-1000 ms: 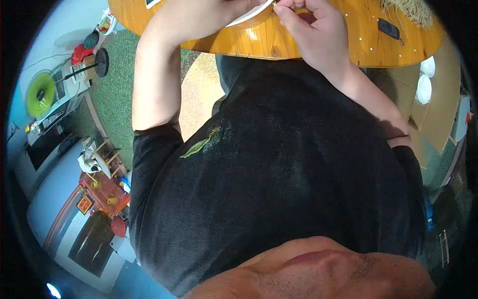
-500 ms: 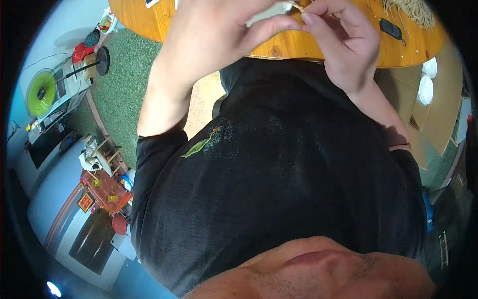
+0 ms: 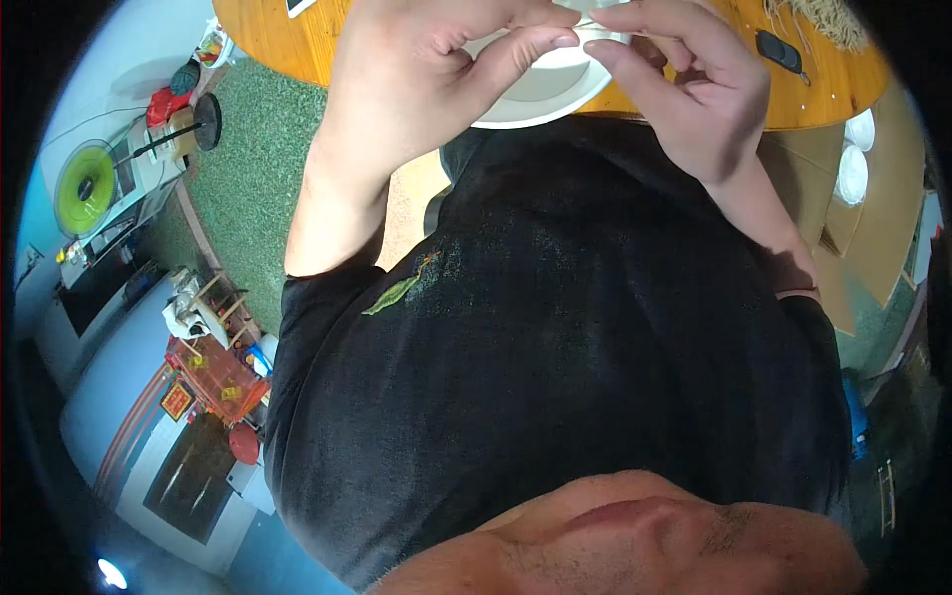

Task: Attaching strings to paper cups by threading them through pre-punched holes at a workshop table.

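Observation:
My left hand [image 3: 436,89] is closed, its thumb and forefinger bent together near the top edge of the view. Facing it, my right hand [image 3: 699,89] has its forefinger and thumb tips close to the left fingertips. A thin pale strand [image 3: 585,23] shows between the two sets of fingertips; much of it is hidden by the fingers. Directly below and behind the hands is a round white bowl [image 3: 526,114], partly covered by them. Its near rim overhangs the table edge in view, and I cannot tell whether it rests on anything.
The round wooden table [image 3: 288,45] spans the top. A black key fob [image 3: 779,52] and a bundle of tan strings [image 3: 823,22] lie at its right. White round dishes [image 3: 851,177] sit by cardboard [image 3: 888,198] below. A fan [image 3: 84,188] stands far left.
The white bowl, barely visible before, now shows broadly beneath my hands. My fingertips have parted slightly, and my right hand has shifted a little to the right.

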`<act>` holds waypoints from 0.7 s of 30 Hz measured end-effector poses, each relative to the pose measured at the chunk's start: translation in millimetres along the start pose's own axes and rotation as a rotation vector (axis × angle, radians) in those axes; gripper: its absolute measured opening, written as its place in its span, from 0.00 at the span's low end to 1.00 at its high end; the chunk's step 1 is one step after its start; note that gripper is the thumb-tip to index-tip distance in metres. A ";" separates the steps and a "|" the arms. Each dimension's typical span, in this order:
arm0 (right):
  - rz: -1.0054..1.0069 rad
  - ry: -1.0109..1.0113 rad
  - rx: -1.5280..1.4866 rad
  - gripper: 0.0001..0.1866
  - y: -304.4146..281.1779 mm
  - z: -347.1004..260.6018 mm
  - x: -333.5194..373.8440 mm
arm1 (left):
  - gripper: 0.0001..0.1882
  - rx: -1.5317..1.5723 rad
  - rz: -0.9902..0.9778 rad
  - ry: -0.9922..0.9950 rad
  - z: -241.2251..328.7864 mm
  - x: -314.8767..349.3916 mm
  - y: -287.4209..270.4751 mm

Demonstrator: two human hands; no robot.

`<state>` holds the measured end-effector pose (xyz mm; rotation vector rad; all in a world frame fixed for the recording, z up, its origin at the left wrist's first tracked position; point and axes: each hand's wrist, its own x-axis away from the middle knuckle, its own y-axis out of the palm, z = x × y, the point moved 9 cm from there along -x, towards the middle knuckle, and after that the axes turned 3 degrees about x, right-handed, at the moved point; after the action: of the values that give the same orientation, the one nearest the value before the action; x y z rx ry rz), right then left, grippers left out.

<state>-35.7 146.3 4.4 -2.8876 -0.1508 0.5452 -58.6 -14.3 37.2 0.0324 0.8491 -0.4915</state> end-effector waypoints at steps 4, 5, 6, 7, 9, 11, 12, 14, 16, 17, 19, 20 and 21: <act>0.384 -0.713 -0.770 0.11 -1.5 17.2 1.2 | 0.05 0.034 -0.030 -0.027 -0.9 -4.6 2.6; 0.377 -0.706 -0.771 0.11 -12.4 3.9 9.2 | 0.05 0.055 -0.010 -0.037 -2.0 0.7 2.4; 0.198 -0.388 -0.350 0.10 -8.0 -14.7 2.2 | 0.05 0.069 0.008 -0.049 -1.6 3.8 0.8; 0.024 -0.071 0.075 0.10 -2.0 -6.7 -0.3 | 0.05 0.068 0.007 -0.050 0.2 3.0 2.9; 0.021 -0.063 0.112 0.10 -5.5 -6.3 0.5 | 0.04 0.088 0.037 -0.080 0.7 0.4 5.0; 0.012 -0.056 0.147 0.10 -6.1 -4.1 1.5 | 0.04 0.082 0.029 -0.068 1.3 0.5 10.1; 0.014 -0.116 0.180 0.10 -5.9 -7.3 1.9 | 0.05 0.075 0.025 -0.057 2.3 1.3 12.0; 0.016 -0.177 0.214 0.09 -6.5 -10.9 3.6 | 0.05 0.011 0.010 -0.006 4.5 3.9 13.7; 0.020 -0.229 0.212 0.09 -8.6 -16.1 5.1 | 0.05 -0.052 -0.006 0.047 7.2 5.6 14.8; 0.020 -0.230 0.211 0.09 -8.9 -16.8 5.3 | 0.05 -0.044 -0.015 0.044 6.2 6.3 15.2; 0.011 -0.210 0.147 0.08 -8.8 -17.0 5.7 | 0.05 -0.038 -0.024 0.040 6.7 7.1 16.9; 0.011 -0.210 0.148 0.08 -10.1 -15.4 6.6 | 0.05 -0.020 -0.009 0.025 6.1 7.2 16.7; -0.023 -0.196 0.116 0.08 -9.6 -10.5 7.6 | 0.04 -0.002 0.007 0.009 6.0 7.6 16.5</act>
<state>-25.4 154.9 13.4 -2.7133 -0.1744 0.8043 -43.0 -4.0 33.0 0.0356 0.8585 -0.4845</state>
